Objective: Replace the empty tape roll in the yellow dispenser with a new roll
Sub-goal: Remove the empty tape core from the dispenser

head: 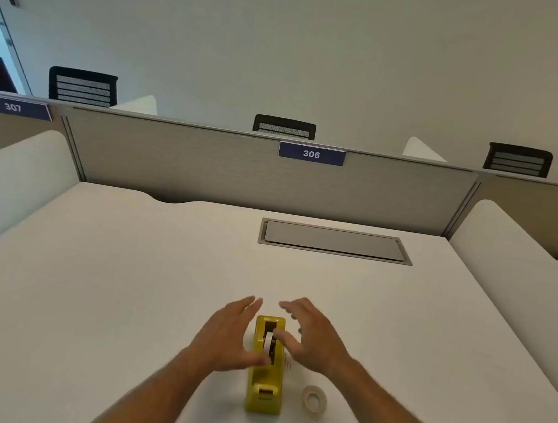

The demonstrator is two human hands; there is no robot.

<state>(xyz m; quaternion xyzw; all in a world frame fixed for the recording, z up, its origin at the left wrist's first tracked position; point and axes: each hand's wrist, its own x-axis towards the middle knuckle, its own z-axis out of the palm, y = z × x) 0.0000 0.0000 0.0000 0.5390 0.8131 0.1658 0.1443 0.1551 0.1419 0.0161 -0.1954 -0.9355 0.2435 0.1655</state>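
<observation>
Yellow plastic, the tape dispenser (265, 378) stands on the white desk (108, 279), likely weighted and stiff. The left hand (228, 335) and right hand (312, 339) flank it, fingers spread, gripping nothing. The spent roll (269, 343) should lift out lightly by its rim; the new roll (314, 401) lies just beside the dispenser.

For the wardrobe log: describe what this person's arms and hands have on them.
Nothing shows on either. Both forearms are bare up to the frame's lower edge, with no sleeves in view. The left hand and right hand carry no gloves, rings, watch or bracelet that can be seen.
</observation>
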